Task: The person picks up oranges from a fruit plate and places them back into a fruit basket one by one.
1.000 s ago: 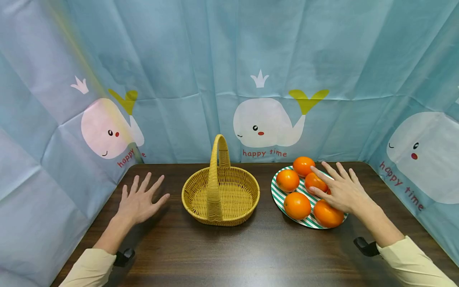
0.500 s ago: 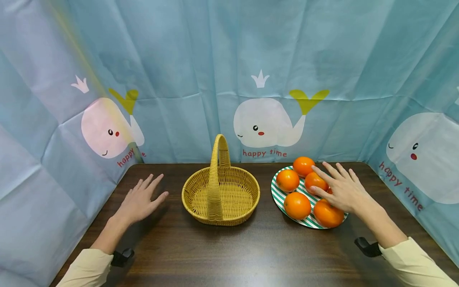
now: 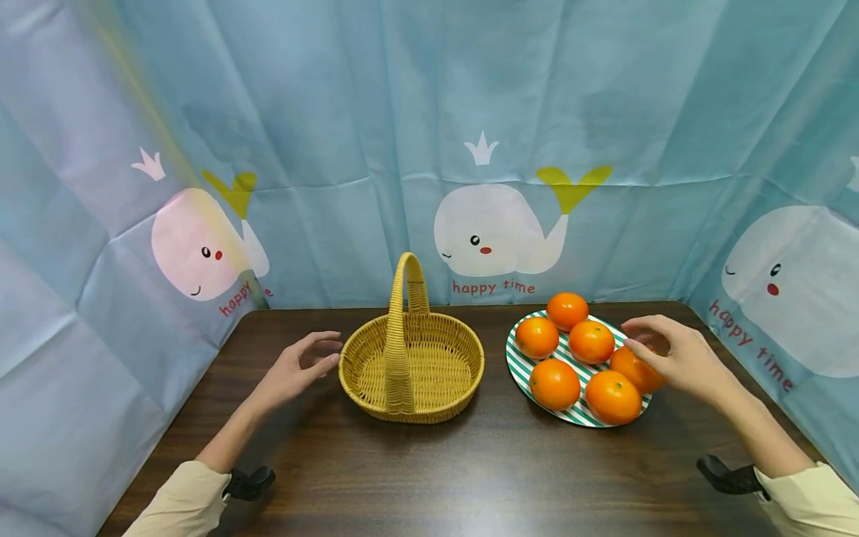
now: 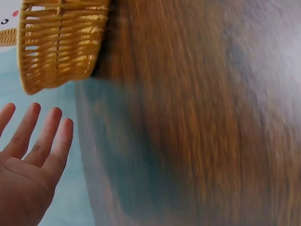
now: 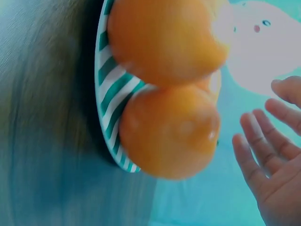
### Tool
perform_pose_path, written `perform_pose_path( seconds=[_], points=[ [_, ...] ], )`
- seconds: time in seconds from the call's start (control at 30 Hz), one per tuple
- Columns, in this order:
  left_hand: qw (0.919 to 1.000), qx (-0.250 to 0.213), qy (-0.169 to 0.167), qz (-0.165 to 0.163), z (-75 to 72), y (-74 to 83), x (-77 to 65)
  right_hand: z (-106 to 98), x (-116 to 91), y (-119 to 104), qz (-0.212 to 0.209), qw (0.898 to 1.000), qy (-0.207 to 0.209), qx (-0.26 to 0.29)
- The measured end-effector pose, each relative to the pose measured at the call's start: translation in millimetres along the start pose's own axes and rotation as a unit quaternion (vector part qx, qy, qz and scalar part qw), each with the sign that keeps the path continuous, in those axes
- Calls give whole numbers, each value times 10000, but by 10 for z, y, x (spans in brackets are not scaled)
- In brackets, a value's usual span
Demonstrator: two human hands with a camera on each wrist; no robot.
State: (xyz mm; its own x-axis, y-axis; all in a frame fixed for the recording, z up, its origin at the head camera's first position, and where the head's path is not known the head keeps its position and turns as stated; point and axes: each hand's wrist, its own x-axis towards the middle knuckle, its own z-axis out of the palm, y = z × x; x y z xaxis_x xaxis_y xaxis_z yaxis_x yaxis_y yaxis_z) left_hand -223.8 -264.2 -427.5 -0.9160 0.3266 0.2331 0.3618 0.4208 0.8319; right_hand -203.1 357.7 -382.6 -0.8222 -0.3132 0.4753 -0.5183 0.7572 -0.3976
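Note:
My left hand point(image 3: 295, 373) hovers at the left rim of a yellow wicker basket point(image 3: 429, 415), thumb and fingers loosely bent with nothing between them. In the left wrist view its fingers are spread, apart from the basket point(image 4: 61, 52). The basket's tall arched handle point(image 3: 399, 358) stands upright, and its inside is bare. My right hand point(image 3: 687, 362) is over the right edge of a green-and-white striped plate point(image 3: 520, 367), beside the rightmost orange point(image 3: 632, 371). The right wrist view shows the fingers of this hand point(image 5: 277, 169) apart from the nearest orange point(image 5: 169, 134).
Several more oranges lie on the plate, among them a front one point(image 3: 555, 385) and a back one point(image 3: 567, 310). Dark brown wooden table point(image 3: 429, 477) surrounds the basket and plate. A blue curtain point(image 3: 335, 149) with whale prints hangs behind and at both sides.
My left hand has moved right to the basket's rim, its fingers now bent. The right hand has drawn back to the right, uncovering the oranges it overlapped. Basket and plate stay put.

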Motion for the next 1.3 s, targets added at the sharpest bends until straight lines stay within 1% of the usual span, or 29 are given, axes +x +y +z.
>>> perform_pose_path(
  seconds=[0.1, 0.2, 0.43, 0.53, 0.7, 0.8, 0.9, 1.13, 1.23, 1.3],
  points=[
    [9997, -225, -89, -55, 49, -31, 28, -55, -73, 77, 323, 9991, -90, 254],
    [9996, -230, -121, -53, 82, -58, 41, -105, -142, 148, 515, 9973, -150, 499],
    [9996, -198, -189, -6, 96, -99, 43, -166, -267, 318, 618, 9929, -107, 1013],
    [9996, -227, -184, 6, 101, -98, 45, -172, -305, 388, 708, 9917, -58, 1076],
    [9993, -300, -240, 34, 108, -95, 41, -157, -358, 486, 1003, 9887, -21, 1116],
    [9992, -335, -230, 61, 110, -103, 42, -138, -374, 536, 1066, 9868, -19, 1218],
    [9992, -345, -219, 54, 116, -112, 40, -126, -382, 576, 1040, 9853, -63, 1351],
    [9995, -204, -229, -46, 118, -132, 45, -100, -397, 636, 1369, 9818, -423, 1244],
    [9996, -170, -230, -72, 112, -140, 43, -64, -388, 670, 1323, 9795, -596, 1398],
    [9995, -200, -238, -75, 110, -137, 36, -36, -378, 684, 1215, 9779, -707, 1550]
  ],
)
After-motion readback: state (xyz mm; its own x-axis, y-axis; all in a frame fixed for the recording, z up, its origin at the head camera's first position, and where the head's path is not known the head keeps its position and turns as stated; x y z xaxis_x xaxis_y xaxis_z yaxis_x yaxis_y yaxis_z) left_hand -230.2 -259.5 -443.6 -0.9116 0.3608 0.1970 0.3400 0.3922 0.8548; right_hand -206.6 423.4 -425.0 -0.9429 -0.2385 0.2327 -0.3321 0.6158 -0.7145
